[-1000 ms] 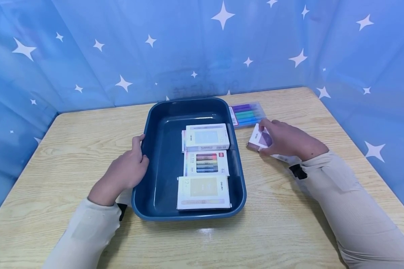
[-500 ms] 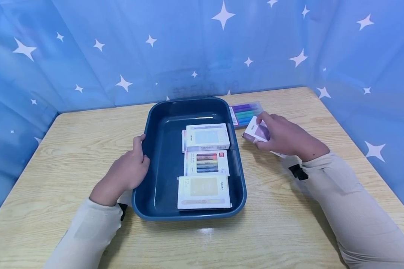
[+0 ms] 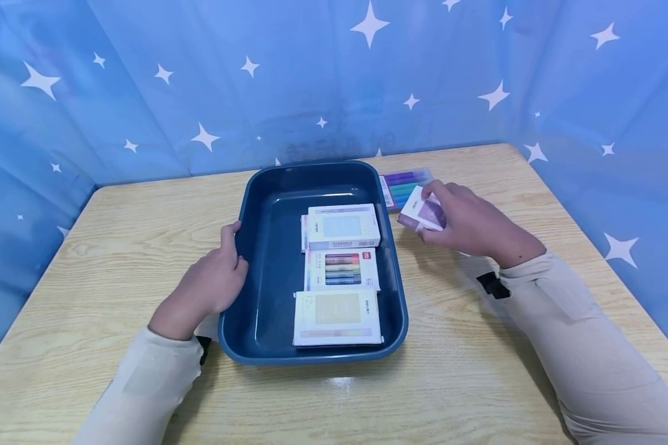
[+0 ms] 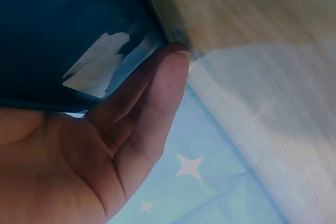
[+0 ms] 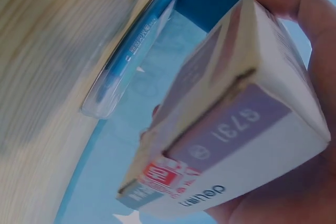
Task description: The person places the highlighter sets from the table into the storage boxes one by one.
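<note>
My left hand (image 3: 210, 281) holds the left rim of a deep blue plastic tub (image 3: 256, 353), thumb over the edge. In the left wrist view, its fingers (image 4: 157, 98) lie along the tub's outer wall (image 4: 47, 35). To the tub's right, my right hand (image 3: 467, 219) grips a small white-and-purple cardboard box (image 3: 420, 210) by its sides, tilted. The right wrist view shows this box's printed end (image 5: 210, 140) up close. Behind it lies a clear case of coloured markers (image 3: 403, 179), partly covered by the box in the head view.
Inside the tub, along its right side, are several boxes: a white one with a pale blue panel (image 3: 342, 226), a windowed box of coloured sticks (image 3: 342, 272), and one with a yellowish panel (image 3: 336, 315). A wooden table (image 3: 128, 247) bears everything, with a blue starred curtain (image 3: 289, 74) behind.
My right hand has raised the white-and-purple box and shifted it left and back, toward the tub and over part of the marker case. The left hand and the tub stay put.
</note>
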`<state>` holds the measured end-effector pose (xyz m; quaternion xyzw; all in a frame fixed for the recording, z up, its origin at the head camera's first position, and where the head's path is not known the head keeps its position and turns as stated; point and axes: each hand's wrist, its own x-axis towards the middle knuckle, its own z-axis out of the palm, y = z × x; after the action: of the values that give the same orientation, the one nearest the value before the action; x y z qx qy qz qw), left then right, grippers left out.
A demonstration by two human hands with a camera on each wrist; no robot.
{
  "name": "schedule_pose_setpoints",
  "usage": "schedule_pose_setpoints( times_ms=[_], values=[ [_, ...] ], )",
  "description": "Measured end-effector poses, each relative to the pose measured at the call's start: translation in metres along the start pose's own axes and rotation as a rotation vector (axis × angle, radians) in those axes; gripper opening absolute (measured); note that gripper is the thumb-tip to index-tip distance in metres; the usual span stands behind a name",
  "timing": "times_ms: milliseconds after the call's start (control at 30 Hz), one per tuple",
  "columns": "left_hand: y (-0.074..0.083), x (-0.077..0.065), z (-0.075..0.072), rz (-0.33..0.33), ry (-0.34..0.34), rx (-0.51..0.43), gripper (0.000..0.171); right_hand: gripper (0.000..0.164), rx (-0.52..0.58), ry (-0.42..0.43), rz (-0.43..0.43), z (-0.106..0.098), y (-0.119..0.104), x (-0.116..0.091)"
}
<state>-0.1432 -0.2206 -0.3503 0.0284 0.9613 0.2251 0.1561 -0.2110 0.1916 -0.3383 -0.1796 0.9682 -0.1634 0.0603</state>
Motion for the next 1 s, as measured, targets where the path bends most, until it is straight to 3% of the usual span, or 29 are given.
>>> schedule_pose_setpoints(
  times_ms=[467,1000],
  values=[
    [0.000,0.001,0.000,0.000,0.002,0.001,0.063,0.063,0.022,0.110,-0.003,-0.001,-0.009,-0.004],
    [0.000,0.001,0.001,0.001,0.000,-0.008,0.063,0.059,0.075,0.171,-0.107,0.002,-0.033,-0.011]
  ],
)
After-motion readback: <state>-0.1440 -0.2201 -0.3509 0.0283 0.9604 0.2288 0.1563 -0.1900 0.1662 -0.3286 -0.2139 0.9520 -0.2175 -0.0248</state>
